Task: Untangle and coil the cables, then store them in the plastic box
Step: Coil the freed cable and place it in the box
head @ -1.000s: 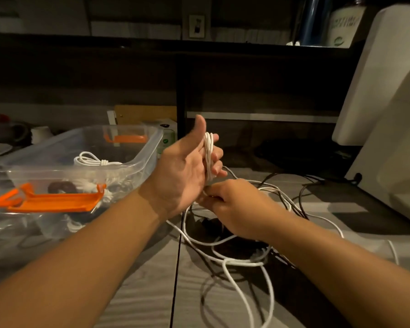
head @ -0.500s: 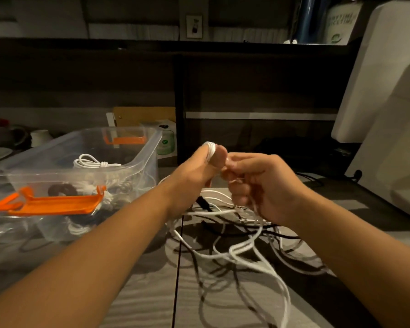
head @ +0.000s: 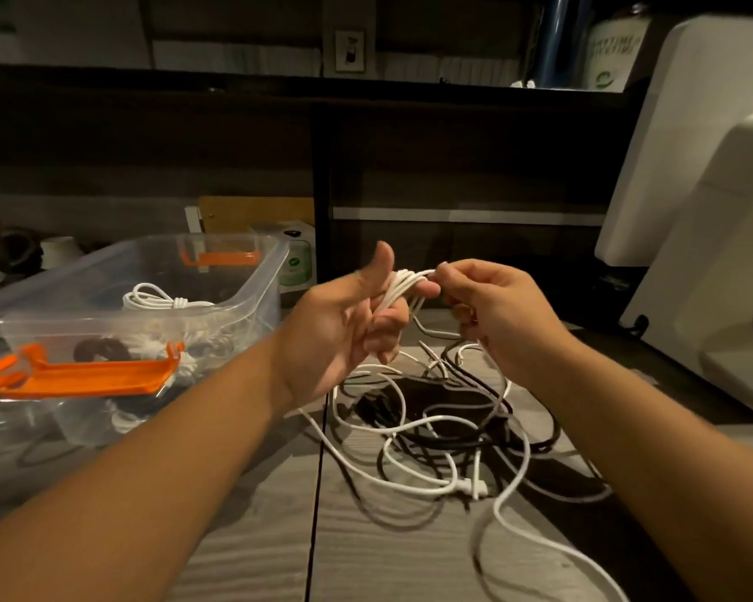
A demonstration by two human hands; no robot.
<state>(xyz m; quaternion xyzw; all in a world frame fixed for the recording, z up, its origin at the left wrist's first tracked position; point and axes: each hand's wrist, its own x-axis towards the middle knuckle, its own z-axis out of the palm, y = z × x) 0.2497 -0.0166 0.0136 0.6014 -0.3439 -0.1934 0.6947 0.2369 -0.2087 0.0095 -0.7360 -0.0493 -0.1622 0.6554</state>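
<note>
While both forearms reach forward and converge above the middle of the grey wood-grain table [head: 366, 558], a big white appliance [head: 705, 189] fills the right edge of the view. The clear plastic box [head: 259, 293] sits on the table to the left, well apart from the hands. An orange latch [head: 88, 378] is on its near wall, and a coiled white cable [head: 155, 299] lies inside with other bundles that are too dim to make out.

The left hand [head: 344, 328] is raised off the table with its palm turned towards the camera and its thumb [head: 381, 262] pointing up. Its fingers are partly curled, and several turns of the white cable [head: 403, 284] are wrapped round them, so this hand holds the forming coil. The right hand [head: 496, 315] is at the same height, just beside it, with the back of the hand facing the camera. Its thumb and forefinger pinch the white cable where it meets the top of the turns, and the other fingers are curled in.

From the hands the cable drops to a tangle [head: 435, 432] of white and black leads lying on the table below and in front of them.
</note>
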